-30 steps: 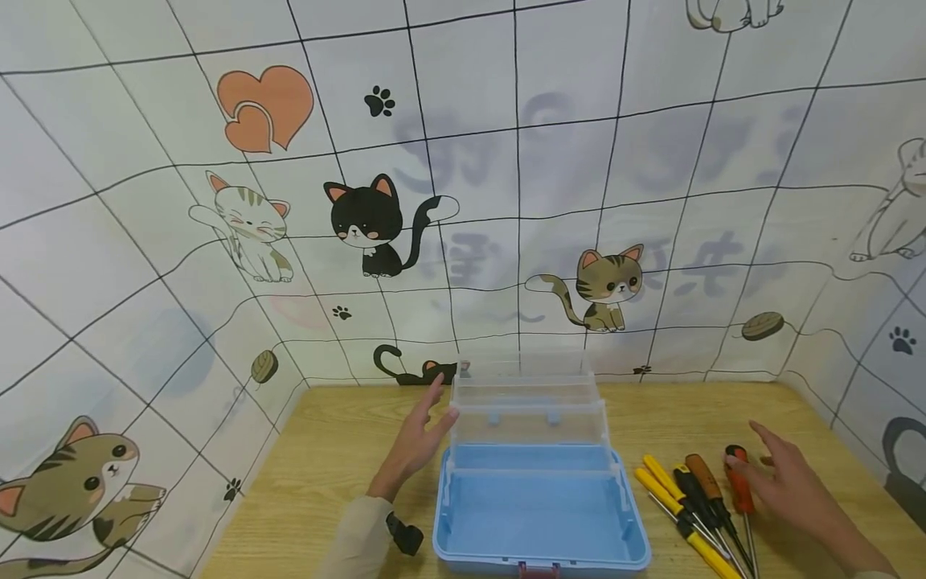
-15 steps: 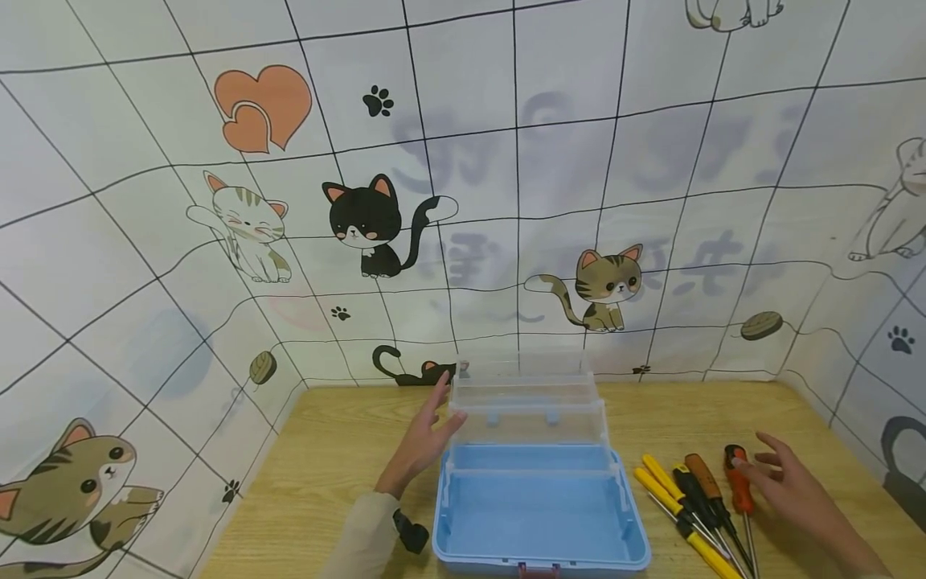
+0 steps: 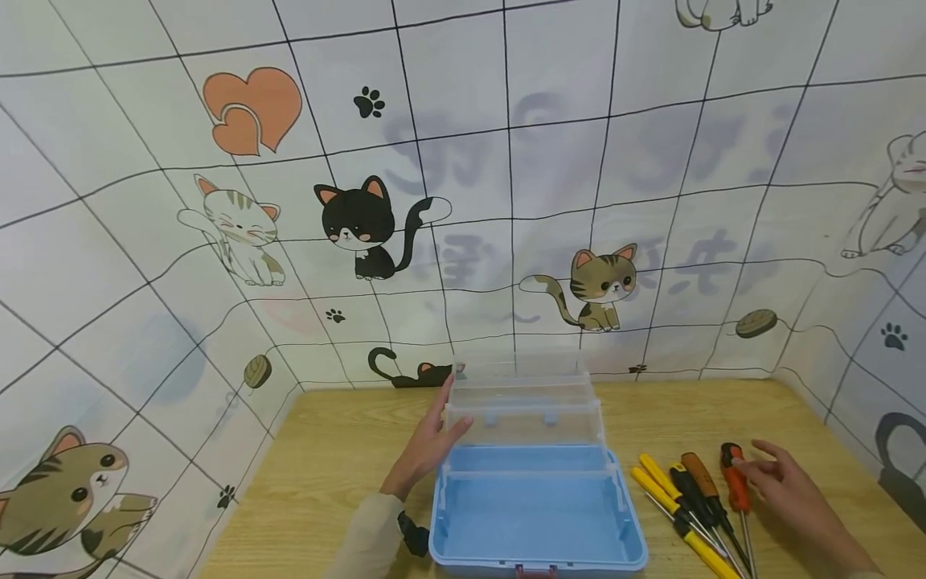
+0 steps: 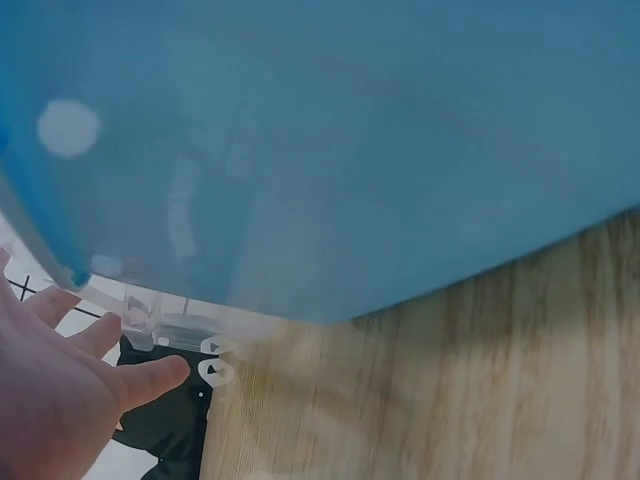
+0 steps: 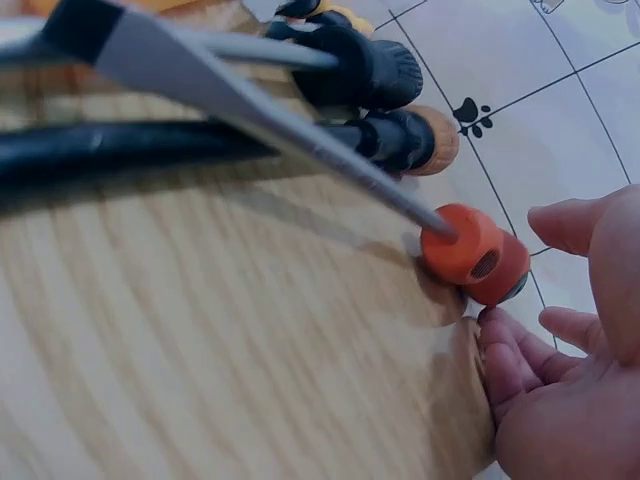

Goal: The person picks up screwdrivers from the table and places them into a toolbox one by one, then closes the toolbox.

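Note:
A light-blue toolbox (image 3: 531, 519) stands with its clear lid (image 3: 526, 425) raised. At the lid's left edge is my left hand (image 3: 423, 450), its fingers and thumb extended; whether it touches the lid I cannot tell. The left wrist view shows that hand (image 4: 60, 390) with spread fingers below the blue box wall (image 4: 350, 150). My right hand (image 3: 788, 490) is beside a red-handled screwdriver (image 3: 735, 482) on the table. In the right wrist view, the thumb is apart from the orange-red handle (image 5: 465, 245), while the fingertips are close by it, loosely bent.
Left of the red screwdriver lie a brown-handled screwdriver (image 3: 698, 473), a black-handled one (image 3: 683, 486) and yellow-handled tools (image 3: 654, 486), close together on the wooden table (image 3: 340, 434). A cat-patterned sheet (image 3: 477, 201) rises behind the table. A dark wrist device (image 3: 414, 535) sits by the left sleeve.
My left hand has moved right, closer to the lid. The right hand's fingers have drawn in beside the red screwdriver's handle. The tools and box stay put; the head view has shifted slightly.

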Motion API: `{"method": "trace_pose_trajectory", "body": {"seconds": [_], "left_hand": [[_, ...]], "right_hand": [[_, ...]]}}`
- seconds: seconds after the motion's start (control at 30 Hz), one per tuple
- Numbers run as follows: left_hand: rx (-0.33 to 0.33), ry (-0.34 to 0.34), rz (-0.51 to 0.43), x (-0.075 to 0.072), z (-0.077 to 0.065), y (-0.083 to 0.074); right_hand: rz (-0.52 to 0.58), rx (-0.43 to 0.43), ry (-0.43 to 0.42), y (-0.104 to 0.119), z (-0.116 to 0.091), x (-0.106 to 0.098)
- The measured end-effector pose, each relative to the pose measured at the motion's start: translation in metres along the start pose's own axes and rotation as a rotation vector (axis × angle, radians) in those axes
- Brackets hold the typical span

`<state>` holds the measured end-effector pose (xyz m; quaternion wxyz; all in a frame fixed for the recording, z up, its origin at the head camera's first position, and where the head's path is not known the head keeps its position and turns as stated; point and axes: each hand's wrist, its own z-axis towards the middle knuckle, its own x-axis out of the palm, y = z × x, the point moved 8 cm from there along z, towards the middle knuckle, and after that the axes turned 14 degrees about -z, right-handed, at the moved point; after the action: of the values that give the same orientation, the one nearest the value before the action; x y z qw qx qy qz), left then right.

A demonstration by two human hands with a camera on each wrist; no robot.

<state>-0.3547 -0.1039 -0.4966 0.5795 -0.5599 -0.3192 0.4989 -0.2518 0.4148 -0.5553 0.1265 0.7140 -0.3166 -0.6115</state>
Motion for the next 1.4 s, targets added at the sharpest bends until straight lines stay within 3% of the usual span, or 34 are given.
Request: {"method": "trace_pose_trajectory", "body": {"seconds": [0.2,0.43,0.53,0.93,1.17,1.4], "left_hand": [[-0.048,0.011,-0.022,0.004,0.000,-0.004],[-0.058,0.058,-0.020,0.010,-0.007,-0.032],[-0.059,0.065,-0.022,0.010,-0.009,-0.036],[-0.083,0.091,-0.084,0.009,-0.004,-0.022],[-0.046,0.067,-0.075,0.005,0.007,0.010],[-0.036,0.047,-0.079,0.004,0.007,0.011]], "right_hand": [[-0.023,-0.020,-0.029,0.001,0.001,0.000],[-0.057,-0.043,-0.055,0.002,0.000,-0.001],[-0.073,-0.060,-0.053,0.004,-0.001,-0.002],[-0.093,-0.038,-0.070,0.005,-0.002,-0.003],[-0.100,-0.045,-0.102,0.002,0.000,-0.003],[-0.098,-0.031,-0.103,0.004,0.000,0.002]]}}
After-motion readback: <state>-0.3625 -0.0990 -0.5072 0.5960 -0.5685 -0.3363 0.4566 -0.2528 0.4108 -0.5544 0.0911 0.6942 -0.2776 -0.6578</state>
